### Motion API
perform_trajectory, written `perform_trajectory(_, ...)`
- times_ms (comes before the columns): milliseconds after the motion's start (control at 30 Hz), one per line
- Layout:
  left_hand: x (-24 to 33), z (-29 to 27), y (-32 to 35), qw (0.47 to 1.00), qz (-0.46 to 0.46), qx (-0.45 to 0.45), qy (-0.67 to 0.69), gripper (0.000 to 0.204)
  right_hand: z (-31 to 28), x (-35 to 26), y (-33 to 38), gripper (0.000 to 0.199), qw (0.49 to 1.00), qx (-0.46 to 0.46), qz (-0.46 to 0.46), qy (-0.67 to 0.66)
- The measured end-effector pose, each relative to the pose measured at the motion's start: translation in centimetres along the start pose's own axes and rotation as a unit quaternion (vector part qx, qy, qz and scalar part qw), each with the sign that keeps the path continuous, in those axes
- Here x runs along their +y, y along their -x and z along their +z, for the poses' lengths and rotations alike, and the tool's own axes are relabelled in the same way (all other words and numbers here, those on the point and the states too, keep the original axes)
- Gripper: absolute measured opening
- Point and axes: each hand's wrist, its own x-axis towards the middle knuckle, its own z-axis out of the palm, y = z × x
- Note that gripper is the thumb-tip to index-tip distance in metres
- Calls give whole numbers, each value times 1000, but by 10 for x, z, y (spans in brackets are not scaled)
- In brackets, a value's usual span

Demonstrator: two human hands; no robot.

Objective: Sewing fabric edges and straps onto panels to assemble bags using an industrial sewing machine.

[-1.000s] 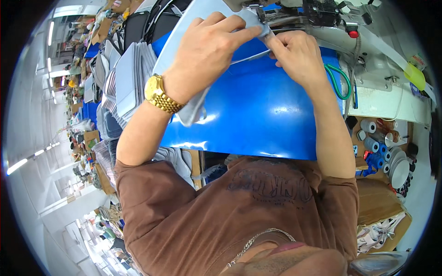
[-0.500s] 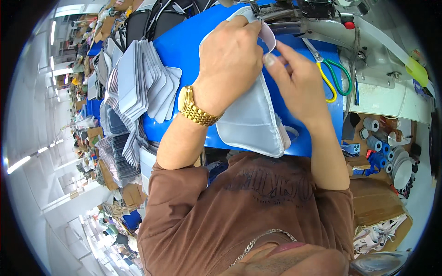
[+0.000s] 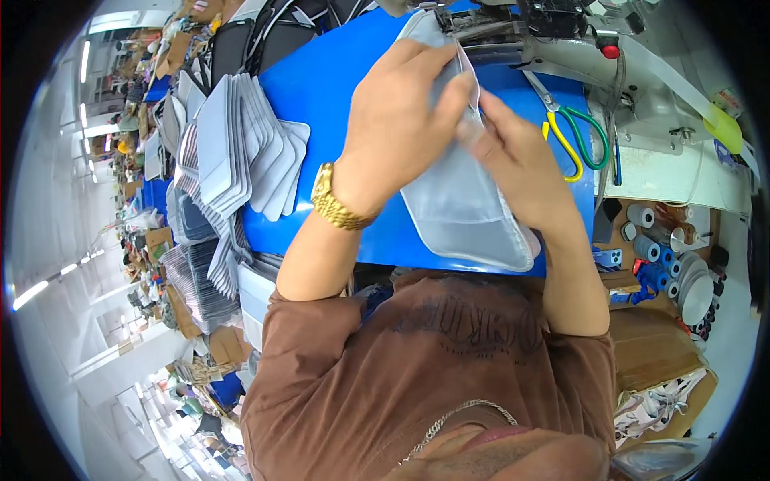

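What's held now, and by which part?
The grey fabric piece: the left hand holds it by its upper right edge; the right hand is at that edge, grip unclear.

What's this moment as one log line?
left hand: on grey fabric panel; right hand: at panel's edge; scissors: beside right hand

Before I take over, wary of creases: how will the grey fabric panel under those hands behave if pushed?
The grey fabric panel probably holds its shape, as its edged lower end lies smooth. It may slide readily, since the blue work surface looks glossy.
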Motion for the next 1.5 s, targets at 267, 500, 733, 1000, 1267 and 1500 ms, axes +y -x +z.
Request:
perform_trajectory(267, -74, 9, 124, 621, -528, 75, 575, 52, 10, 11, 8, 39, 990, -41, -30, -135)
perform_trajectory(500, -60, 5, 152, 709, -414, 117, 559, 39, 1, 10, 0, 36, 980, -27, -38, -192)
perform_trajectory(733, -74, 4, 126, 718, -430, 108, 537, 35, -63, -4, 19, 25, 992, 106, 48, -55)
perform_trajectory(1000, -78, 9, 128, 703, -424, 94, 563, 35, -109, -15, -23, 25, 972, 226, -33, 52)
perform_trajectory(1267, -82, 8, 130, 724, -416, 88, 543, 38, -19, 5, 30, 30, 998, -13, 2, 67)
perform_trajectory(1500, -89, -6, 113, 737, -401, 114, 532, 39, -10, 8, 15, 32, 999, 30, 12, -8)
